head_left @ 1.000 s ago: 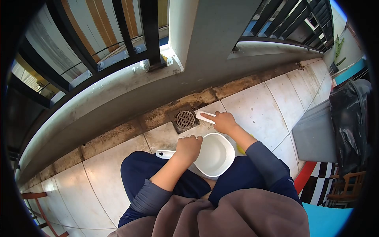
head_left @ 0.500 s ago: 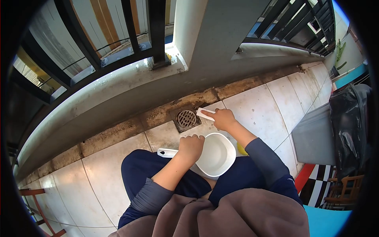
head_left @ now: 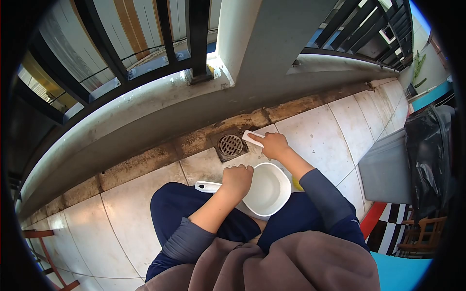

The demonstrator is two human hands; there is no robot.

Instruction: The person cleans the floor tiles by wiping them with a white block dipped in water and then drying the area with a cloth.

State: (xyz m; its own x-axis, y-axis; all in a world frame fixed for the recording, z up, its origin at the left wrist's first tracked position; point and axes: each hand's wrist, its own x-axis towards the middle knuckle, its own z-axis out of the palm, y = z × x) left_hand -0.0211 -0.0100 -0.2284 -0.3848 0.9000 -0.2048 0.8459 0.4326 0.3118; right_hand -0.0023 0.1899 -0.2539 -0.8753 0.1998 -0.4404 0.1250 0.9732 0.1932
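A white dipper [head_left: 267, 189] with a handle pointing left stands in front of my crossed legs. My left hand [head_left: 238, 181] is closed at its left side, over the base of the handle. My right hand [head_left: 274, 145] grips a white brush [head_left: 252, 138], with a finger stretched along its top. The brush lies on the tile just right of a round metal drain grate [head_left: 231, 145]; its bristles are hidden. Partly behind my right forearm is a yellow object [head_left: 296, 184], right of the dipper.
A grey wall [head_left: 272, 63] with black railings [head_left: 198, 39] runs behind the drain, with a dirty brown ledge [head_left: 194, 141] at its foot. On the right stands a grey bin [head_left: 386, 167] with a black bag [head_left: 427, 155]. A red metal frame [head_left: 46, 257] is at lower left.
The camera view has shifted slightly. The brush tip sits marginally closer to the upper right corner of the drain. Both hands keep their hold.
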